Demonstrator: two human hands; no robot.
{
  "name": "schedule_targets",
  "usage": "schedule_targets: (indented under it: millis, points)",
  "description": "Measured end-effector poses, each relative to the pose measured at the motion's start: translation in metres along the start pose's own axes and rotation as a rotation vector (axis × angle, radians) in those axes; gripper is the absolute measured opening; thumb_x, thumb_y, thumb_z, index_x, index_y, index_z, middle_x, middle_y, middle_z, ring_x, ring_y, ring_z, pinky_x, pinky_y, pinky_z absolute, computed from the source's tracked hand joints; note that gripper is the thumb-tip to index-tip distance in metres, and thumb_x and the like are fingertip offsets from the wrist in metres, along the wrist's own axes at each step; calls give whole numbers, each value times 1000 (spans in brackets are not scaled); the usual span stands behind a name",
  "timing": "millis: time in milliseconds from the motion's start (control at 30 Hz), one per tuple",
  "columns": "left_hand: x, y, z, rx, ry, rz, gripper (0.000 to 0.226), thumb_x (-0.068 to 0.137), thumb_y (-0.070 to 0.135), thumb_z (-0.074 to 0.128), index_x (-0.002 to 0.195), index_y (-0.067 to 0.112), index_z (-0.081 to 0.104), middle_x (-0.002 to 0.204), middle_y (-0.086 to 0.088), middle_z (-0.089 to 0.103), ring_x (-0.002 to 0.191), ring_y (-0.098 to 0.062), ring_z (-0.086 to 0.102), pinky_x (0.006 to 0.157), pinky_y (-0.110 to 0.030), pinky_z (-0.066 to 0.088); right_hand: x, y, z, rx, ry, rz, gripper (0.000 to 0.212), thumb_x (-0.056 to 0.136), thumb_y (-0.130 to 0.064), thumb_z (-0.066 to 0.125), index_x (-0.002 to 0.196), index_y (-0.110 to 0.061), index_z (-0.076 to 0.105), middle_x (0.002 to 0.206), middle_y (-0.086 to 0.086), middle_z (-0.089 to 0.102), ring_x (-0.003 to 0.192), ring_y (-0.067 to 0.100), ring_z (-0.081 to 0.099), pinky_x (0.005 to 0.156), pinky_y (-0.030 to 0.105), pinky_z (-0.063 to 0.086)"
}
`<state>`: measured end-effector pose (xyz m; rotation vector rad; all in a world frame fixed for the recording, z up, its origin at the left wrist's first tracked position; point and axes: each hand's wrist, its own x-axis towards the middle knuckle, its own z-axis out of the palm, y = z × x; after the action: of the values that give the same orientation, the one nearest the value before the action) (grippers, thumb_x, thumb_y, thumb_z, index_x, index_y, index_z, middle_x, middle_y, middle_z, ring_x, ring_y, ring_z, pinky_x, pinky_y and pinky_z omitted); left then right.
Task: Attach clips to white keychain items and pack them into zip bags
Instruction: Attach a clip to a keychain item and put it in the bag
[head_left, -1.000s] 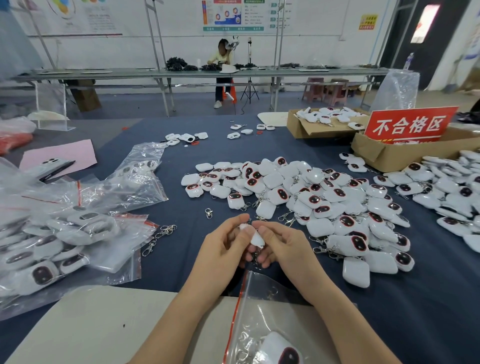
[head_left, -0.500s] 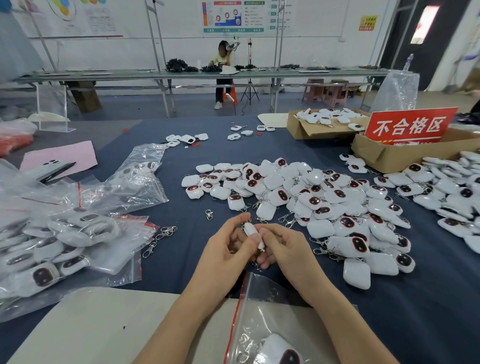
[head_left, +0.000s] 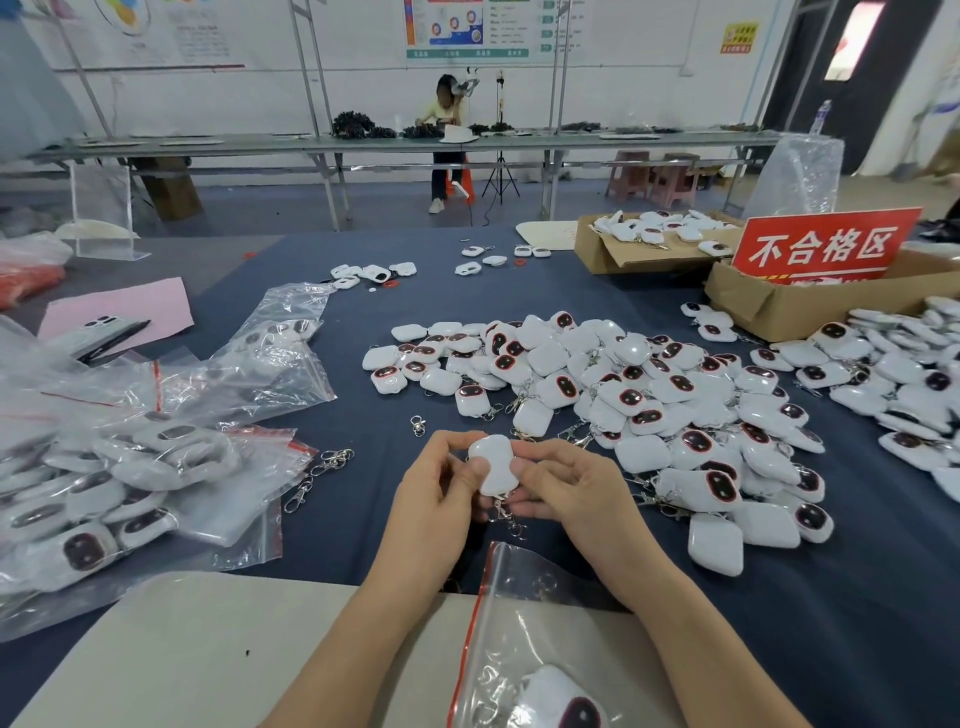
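White keychain item (head_left: 493, 464), clip (head_left: 506, 521) hanging, is pinched by left hand (head_left: 436, 509) and right hand (head_left: 571, 499) beyond zip bag (head_left: 524, 618), probably for bagging.

Glossy white plastic keychain (head_left: 492, 464); shiny metal clip (head_left: 506, 517); matt cloth tabletop (head_left: 883, 597).

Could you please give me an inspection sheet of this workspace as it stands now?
Surface: dark blue cloth over the table.
Job's things: white keychain item held, clip dangling below; pile at right; zip bag nearest; filled zip bags at left.
Clutter: loose clips, pink paper, cardboard boxes, red sign.
Grippers: left hand and right hand both pinch the keychain item.
Cables: nothing seen on the table.
Surroundings: seated person at far bench.
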<state>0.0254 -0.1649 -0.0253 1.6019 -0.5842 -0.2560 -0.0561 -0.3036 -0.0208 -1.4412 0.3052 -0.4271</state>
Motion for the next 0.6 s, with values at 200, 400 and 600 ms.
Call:
schedule_targets:
  millis: [200, 400, 600]
  points:
    - [0, 1, -2, -11, 3, -3, 37, 102, 8, 55, 94, 41, 69, 68, 5, 60, 64, -14, 62, 74, -43, 57, -1, -1, 2, -1, 14, 8, 18, 91, -7, 72, 86, -24, 79, 72, 7, 74, 68, 14, 70, 68, 26, 61]
    - [3, 1, -3, -60, 19, 14, 43, 101, 3, 55, 89, 40, 72, 71, 4, 61, 64, -14, 62, 75, -37, 56, -1, -1, 3, 16, -4, 10, 28, 89, -6, 72, 77, -30, 79, 75, 5, 75, 70, 13, 72, 68, 23, 59]
    - [0, 3, -2, -30, -15, 41, 40, 102, 5, 55, 91, 39, 71, 72, 10, 66, 67, -9, 60, 71, -20, 53, 0, 3, 0, 18, -2, -6, 23, 89, 3, 69, 78, -16, 68, 72, 7, 74, 67, 16, 72, 66, 24, 60]
